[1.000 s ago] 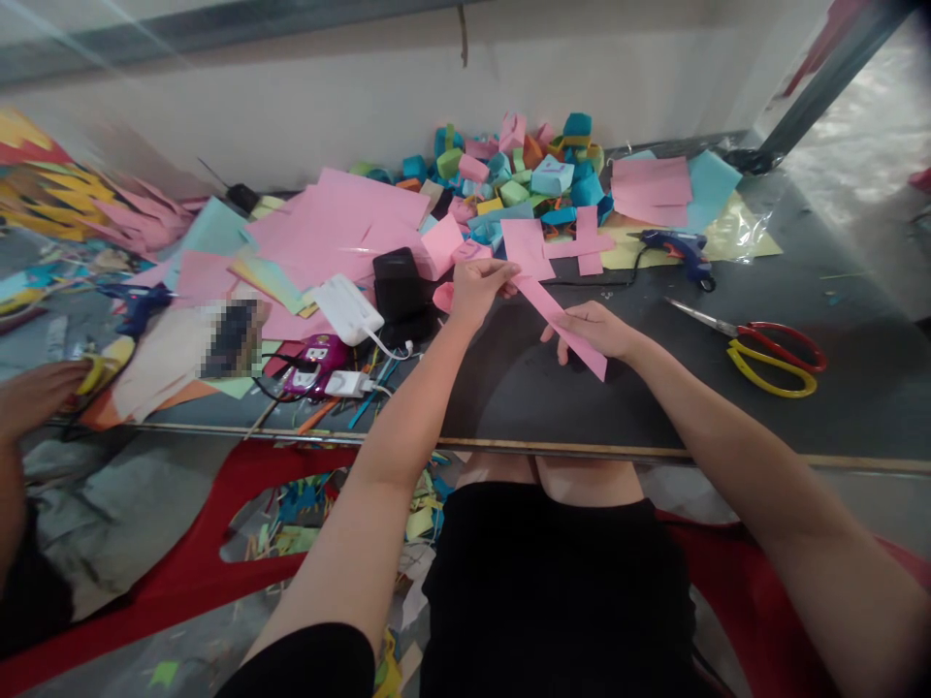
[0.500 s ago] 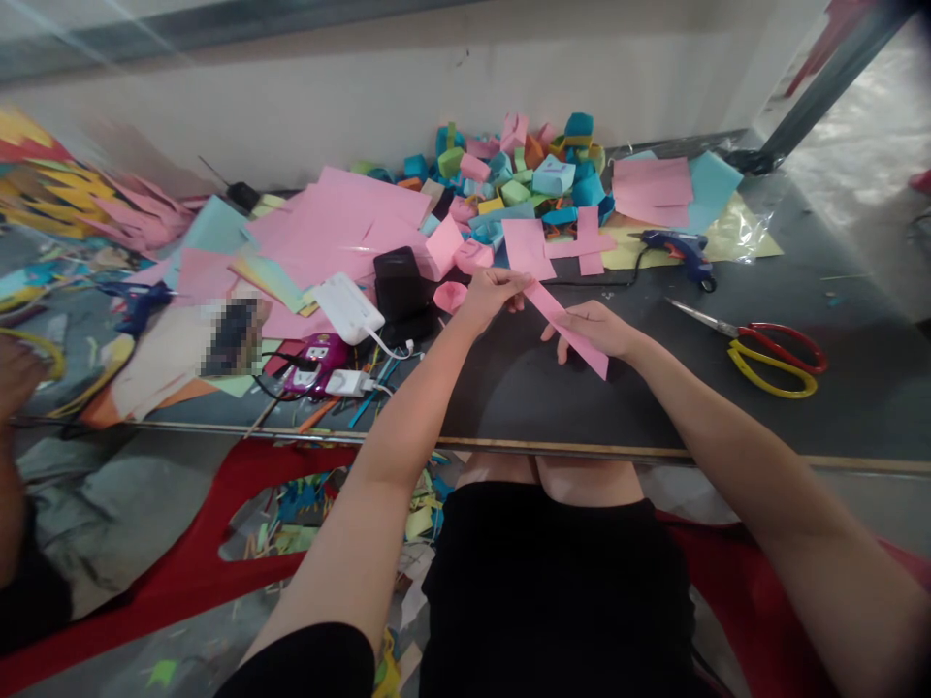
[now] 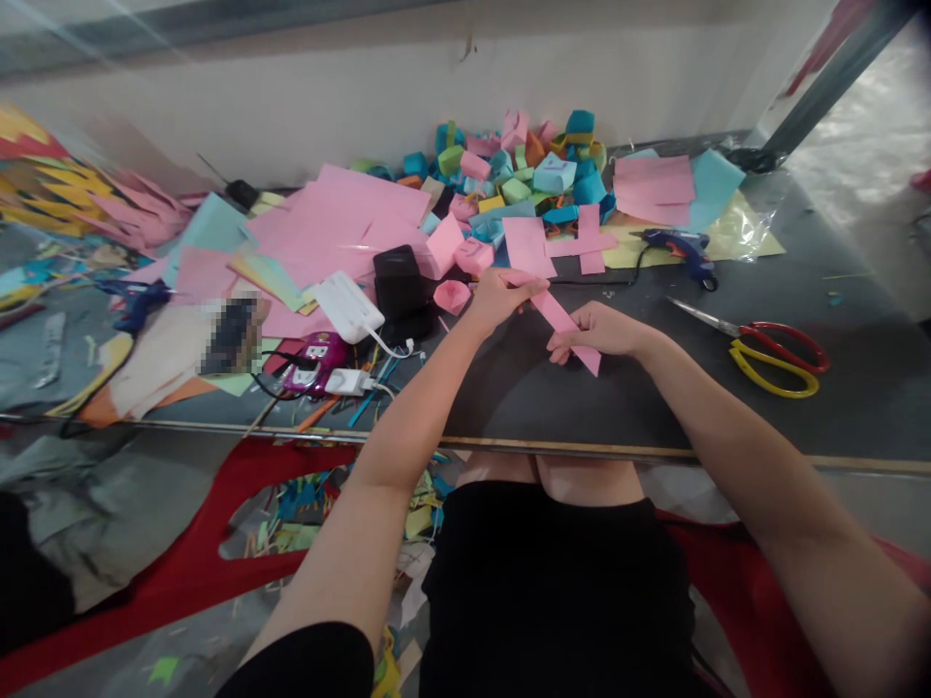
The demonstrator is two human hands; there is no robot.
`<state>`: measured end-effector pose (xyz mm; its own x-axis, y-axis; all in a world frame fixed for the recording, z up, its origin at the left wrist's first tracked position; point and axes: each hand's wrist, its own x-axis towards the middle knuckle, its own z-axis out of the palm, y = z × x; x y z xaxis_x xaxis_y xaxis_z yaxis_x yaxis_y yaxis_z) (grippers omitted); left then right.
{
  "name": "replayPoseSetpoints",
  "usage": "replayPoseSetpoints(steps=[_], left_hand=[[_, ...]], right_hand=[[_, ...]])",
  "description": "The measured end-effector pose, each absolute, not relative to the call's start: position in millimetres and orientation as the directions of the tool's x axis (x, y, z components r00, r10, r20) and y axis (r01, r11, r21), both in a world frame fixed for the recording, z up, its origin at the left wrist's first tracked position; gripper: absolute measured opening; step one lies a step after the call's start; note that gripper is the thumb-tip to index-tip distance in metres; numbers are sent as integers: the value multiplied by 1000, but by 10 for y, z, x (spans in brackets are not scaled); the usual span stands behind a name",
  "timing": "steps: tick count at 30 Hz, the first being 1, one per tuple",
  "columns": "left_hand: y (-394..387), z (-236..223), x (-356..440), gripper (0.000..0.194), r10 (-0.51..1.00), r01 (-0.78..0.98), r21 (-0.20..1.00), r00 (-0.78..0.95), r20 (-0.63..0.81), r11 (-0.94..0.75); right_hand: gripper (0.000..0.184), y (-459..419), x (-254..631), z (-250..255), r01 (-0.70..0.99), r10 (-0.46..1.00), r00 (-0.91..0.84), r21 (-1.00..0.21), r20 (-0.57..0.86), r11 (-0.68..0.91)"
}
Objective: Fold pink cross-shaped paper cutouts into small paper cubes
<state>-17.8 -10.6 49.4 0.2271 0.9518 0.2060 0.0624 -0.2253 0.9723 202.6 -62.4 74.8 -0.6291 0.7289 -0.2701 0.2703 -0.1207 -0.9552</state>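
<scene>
A pink paper strip (image 3: 559, 317) stretches between my two hands over the dark table (image 3: 655, 407). My left hand (image 3: 501, 296) pinches its far end with closed fingers. My right hand (image 3: 597, 330) grips the near part, fingers curled round it, and the strip's lower tip pokes out below that hand. Both hands hover just above the tabletop, in front of a pile of small folded paper boxes (image 3: 524, 170) in blue, green and pink.
Red-and-yellow scissors (image 3: 771, 354) lie to the right, a blue glue gun (image 3: 680, 250) behind them. Pink paper sheets (image 3: 341, 223), a black box (image 3: 399, 283), a white charger (image 3: 347, 307) and a purple device (image 3: 316, 359) crowd the left. A red plastic chair (image 3: 218, 553) stands below.
My hands have drawn closer together along the strip, so less pink shows between them. The other person's hand at the left edge has gone out of view.
</scene>
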Motion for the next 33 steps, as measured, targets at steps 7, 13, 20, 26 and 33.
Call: replayPoseSetpoints(steps=[7,13,20,26,33], left_hand=[[-6,509,-269,29,960,7,973,168,225,-229],[2,562,-316,32,972,-5,977,107,211,-212],[-44,533,-193,37,991,-136,988,107,85,-70],[-270,480,18,53,902,-109,985,399,167,-134],[-300,456,83,47,938,-110,985,307,160,-132]], right_hand=[[60,-600,2096,777,276,601,-705,-927,-376,-256],[69,-562,2166,736,303,493,-773,-915,-400,-267],[72,-579,2122,663,241,565,-744,-932,-356,-270],[48,-594,2031,627,141,691,-648,-942,-321,-305],[57,-620,2001,673,187,725,-595,-937,-347,-295]])
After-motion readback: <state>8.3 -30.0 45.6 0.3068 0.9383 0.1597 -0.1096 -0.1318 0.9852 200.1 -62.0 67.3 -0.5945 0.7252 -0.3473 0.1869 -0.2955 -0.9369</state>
